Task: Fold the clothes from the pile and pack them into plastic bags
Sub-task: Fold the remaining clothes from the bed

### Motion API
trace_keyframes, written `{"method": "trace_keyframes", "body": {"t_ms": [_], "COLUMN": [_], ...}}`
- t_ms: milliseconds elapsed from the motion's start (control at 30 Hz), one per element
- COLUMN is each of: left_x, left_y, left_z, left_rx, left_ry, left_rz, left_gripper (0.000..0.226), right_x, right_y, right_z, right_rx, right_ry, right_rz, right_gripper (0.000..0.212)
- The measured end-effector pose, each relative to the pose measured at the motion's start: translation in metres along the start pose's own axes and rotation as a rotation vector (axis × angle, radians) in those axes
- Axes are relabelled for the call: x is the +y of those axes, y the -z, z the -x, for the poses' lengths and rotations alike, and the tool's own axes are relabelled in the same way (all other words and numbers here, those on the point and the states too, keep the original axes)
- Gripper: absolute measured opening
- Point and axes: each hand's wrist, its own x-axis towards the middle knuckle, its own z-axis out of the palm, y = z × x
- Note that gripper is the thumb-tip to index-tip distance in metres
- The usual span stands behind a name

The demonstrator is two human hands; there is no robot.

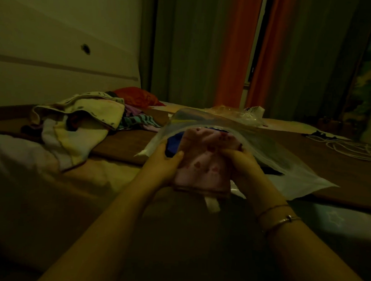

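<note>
Both hands, left hand (163,160) and right hand (241,165), grip the folded pink garment (202,163) halfway into the plastic bag (287,159), beside 1 blue item (174,140) already inside, while the pile (79,123) waits beyond.

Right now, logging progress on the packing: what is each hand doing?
Left hand: grips the folded pink garment at the mouth of the plastic bag.
Right hand: grips the same garment's other side.
</note>
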Motion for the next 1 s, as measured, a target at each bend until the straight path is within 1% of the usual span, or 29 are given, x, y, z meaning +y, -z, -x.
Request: {"method": "trace_keyframes", "body": {"t_ms": [100, 200, 233, 267, 300, 333, 367, 400, 433, 467, 500, 533, 567, 600, 633, 667, 733, 767, 800, 900, 967, 1000], "left_x": [-0.004, -0.004, -0.004, -0.002, -0.002, -0.003, -0.006, -0.009, -0.013, -0.018, -0.023, -0.027, -0.03, -0.032, -0.032, -0.032, -0.031, -0.031, -0.031, -0.029, -0.025, -0.022], "left_y": [0.003, 0.007, 0.009, 0.011, 0.013, 0.015, 0.018, 0.02, 0.023, 0.026, 0.028, 0.03, 0.031, 0.031, 0.031, 0.03, 0.025, 0.022, 0.02, 0.016, 0.018, 0.02], "left_z": [-0.001, -0.003, -0.004, -0.006, -0.007, -0.008, -0.008, -0.008, -0.008, -0.009, -0.011, -0.013, -0.015, -0.017, -0.019, -0.021, -0.024, -0.025, -0.027, -0.031, -0.03, -0.028], "left_rx": [-0.004, -0.011, 0.002, 0.007, 0.004, -0.011, -0.026, -0.033, -0.023, -0.011, 0.005, 0.017, 0.029, 0.036, 0.046, 0.057, 0.079, 0.075, 0.053, -0.033, -0.052, -0.054], "left_ry": [-0.026, -0.044, -0.038, -0.017, 0.006, 0.029, 0.058, 0.097, 0.137, 0.171, 0.198, 0.218, 0.23, 0.23, 0.218, 0.205, 0.174, 0.156, 0.139, 0.114, 0.123, 0.138], "left_rz": [-0.099, -0.125, -0.124, -0.135, -0.149, -0.171, -0.188, -0.206, -0.236, -0.276, -0.323, -0.362, -0.371, -0.349, -0.303, -0.243, -0.155, -0.144, -0.146, -0.132, -0.092, -0.067], "left_gripper": [0.06, 0.045, 0.036, 0.027, 0.023, 0.028, 0.036, 0.043, 0.049, 0.051, 0.05, 0.046, 0.04, 0.035, 0.03, 0.026, 0.022, 0.021, 0.019, 0.021, 0.026, 0.027], "right_x": [0.001, -0.001, 0.0, 0.006, 0.012, 0.02, 0.028, 0.038, 0.044, 0.049, 0.051, 0.055, 0.054, 0.059, 0.063, 0.068, 0.078, 0.081, 0.084, 0.082, 0.076, 0.074], "right_y": [-0.022, -0.046, -0.052, -0.057, -0.062, -0.065, -0.067, -0.068, -0.068, -0.067, -0.067, -0.066, -0.067, -0.067, -0.068, -0.069, -0.068, -0.065, -0.061, -0.064, -0.073, -0.076], "right_z": [-0.033, -0.071, -0.083, -0.1, -0.108, -0.118, -0.123, -0.129, -0.128, -0.125, -0.117, -0.113, -0.102, -0.101, -0.094, -0.09, -0.086, -0.089, -0.096, -0.128, -0.143, -0.145], "right_rx": [0.15, 0.156, 0.153, 0.164, 0.16, 0.167, 0.184, 0.226, 0.305, 0.396, 0.462, 0.482, 0.459, 0.386, 0.297, 0.193, -0.014, -0.092, -0.137, -0.155, -0.152, -0.161], "right_ry": [0.073, 0.206, 0.219, 0.212, 0.175, 0.151, 0.145, 0.153, 0.163, 0.191, 0.246, 0.355, 0.496, 0.631, 0.745, 0.8, 0.755, 0.69, 0.641, 0.494, 0.4, 0.386], "right_rz": [0.054, 0.098, 0.123, 0.177, 0.274, 0.391, 0.558, 0.764, 0.949, 1.082, 1.159, 1.211, 1.225, 1.207, 1.222, 1.273, 1.464, 1.543, 1.588, 1.62, 1.61, 1.607], "right_gripper": [0.037, 0.04, 0.038, 0.029, 0.017, 0.015, 0.033, 0.061, 0.084, 0.093, 0.09, 0.077, 0.059, 0.043, 0.036, 0.038, 0.05, 0.053, 0.053, 0.049, 0.044, 0.042]}}
